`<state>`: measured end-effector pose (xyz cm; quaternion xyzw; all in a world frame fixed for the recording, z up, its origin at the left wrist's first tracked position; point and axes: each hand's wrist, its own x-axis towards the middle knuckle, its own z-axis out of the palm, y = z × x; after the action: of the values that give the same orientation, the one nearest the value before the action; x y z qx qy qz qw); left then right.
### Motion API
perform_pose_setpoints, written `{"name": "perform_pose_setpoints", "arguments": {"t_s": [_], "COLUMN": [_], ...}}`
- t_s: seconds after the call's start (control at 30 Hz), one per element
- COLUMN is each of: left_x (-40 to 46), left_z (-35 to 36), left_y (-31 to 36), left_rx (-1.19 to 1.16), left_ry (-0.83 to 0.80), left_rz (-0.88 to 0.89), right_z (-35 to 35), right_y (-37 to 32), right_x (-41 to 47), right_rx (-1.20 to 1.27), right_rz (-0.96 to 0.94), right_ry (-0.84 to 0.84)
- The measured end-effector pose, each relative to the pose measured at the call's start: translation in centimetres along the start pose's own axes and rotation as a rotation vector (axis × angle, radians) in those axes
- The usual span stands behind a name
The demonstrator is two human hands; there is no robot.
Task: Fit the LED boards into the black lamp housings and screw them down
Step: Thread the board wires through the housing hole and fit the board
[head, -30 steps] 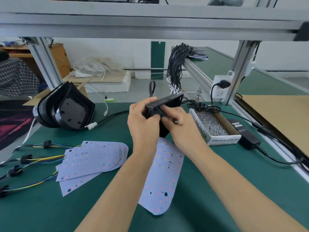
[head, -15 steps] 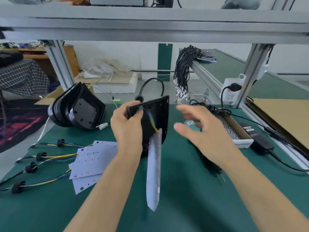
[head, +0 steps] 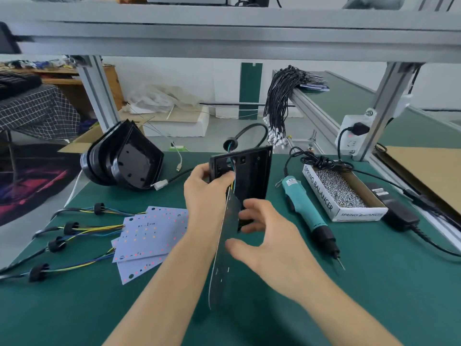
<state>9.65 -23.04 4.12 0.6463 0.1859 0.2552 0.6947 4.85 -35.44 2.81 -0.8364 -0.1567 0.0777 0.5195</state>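
Observation:
My left hand (head: 207, 196) grips the left edge of a black lamp housing (head: 252, 173), held upright above the green bench. Coloured wires run from the housing down to an LED board (head: 222, 255) that hangs edge-on below it, dark side toward me. My right hand (head: 264, 236) is beside the board's right face, fingers curled toward the housing's lower edge and thumb near the board; whether it grips is unclear. A stack of white LED boards (head: 152, 233) lies at the left. Several empty black housings (head: 124, 161) are nested at the back left.
A teal electric screwdriver (head: 306, 213) lies right of my hands. Behind it stands a cardboard box of screws (head: 341, 193). Wired cable leads with black grommets (head: 57, 236) spread along the left edge. A black power adapter (head: 399, 216) and its cord sit at the right. Aluminium frame posts (head: 384, 108) rise behind.
My right hand came back from the right to the hanging LED board and the housing's lower edge. The housing and board stayed upright in my left hand.

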Motion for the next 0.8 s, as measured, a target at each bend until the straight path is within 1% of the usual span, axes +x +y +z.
{"name": "perform_pose_setpoints", "arguments": {"t_s": [0.13,0.23,0.3,0.37,0.4,0.47,0.53,0.6,0.67,0.73,0.8], "left_x": [-0.2,-0.4,-0.7,-0.6,-0.4,0.3,1.0,1.6,1.9,1.6,0.8], "left_z": [0.2,0.6,1.0,1.3,1.3,1.0,0.2,-0.6,-1.0,-1.0,-0.7], "left_y": [0.0,0.0,0.1,0.3,0.3,0.4,0.3,0.2,-0.1,-0.5,-0.9], "left_rx": [-0.038,-0.023,-0.068,-0.123,-0.134,-0.105,-0.045,-0.038,-0.051,-0.065,-0.118], "left_ry": [-0.082,-0.117,-0.140,-0.143,-0.144,-0.179,-0.254,-0.311,-0.337,-0.402,-0.501], "left_rz": [-0.120,-0.142,-0.164,-0.162,-0.140,-0.080,-0.077,-0.189,-0.328,-0.421,-0.454], "right_z": [-0.7,-1.2,-1.7,-2.5,-3.1,-4.7,-6.3,-7.5,-8.0,-7.7,-6.6], "right_y": [-0.2,-0.6,-0.8,-0.8,-0.6,0.2,1.0,1.6,1.9,2.2,2.2], "right_x": [0.9,1.2,1.0,0.9,1.0,1.5,2.0,2.0,2.3,3.1,3.9], "right_rx": [0.018,-0.005,-0.032,-0.077,-0.095,-0.163,-0.176,-0.003,0.270,0.454,0.543], "right_rz": [0.071,0.063,0.063,0.051,0.033,0.004,0.014,0.041,0.052,0.012,-0.025], "right_ry": [-0.072,-0.159,-0.196,-0.154,-0.101,-0.006,0.019,-0.004,0.001,0.077,0.170]}}
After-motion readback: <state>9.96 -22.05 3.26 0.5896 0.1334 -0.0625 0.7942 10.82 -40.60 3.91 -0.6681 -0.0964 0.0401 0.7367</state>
